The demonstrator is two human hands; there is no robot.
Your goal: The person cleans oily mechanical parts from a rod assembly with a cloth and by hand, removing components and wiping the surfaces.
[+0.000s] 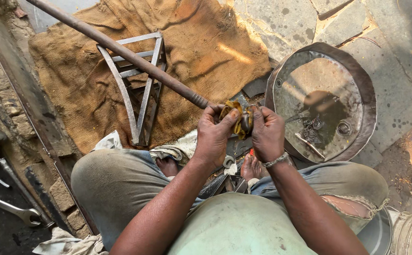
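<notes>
Yellow, grease-stained rag (236,118) is pinched between the left hand (214,137) and right hand (267,134), wrapped round a small dark part held above the knees, seemingly to wipe it. A rusty pipe (121,52) slants across a metal frame (142,85) at far left; a round tray (366,85) of bits sits right.

A metal frame (140,85) lies on sacking (73,80), under a rod (121,52), left of a pan (366,85).
</notes>
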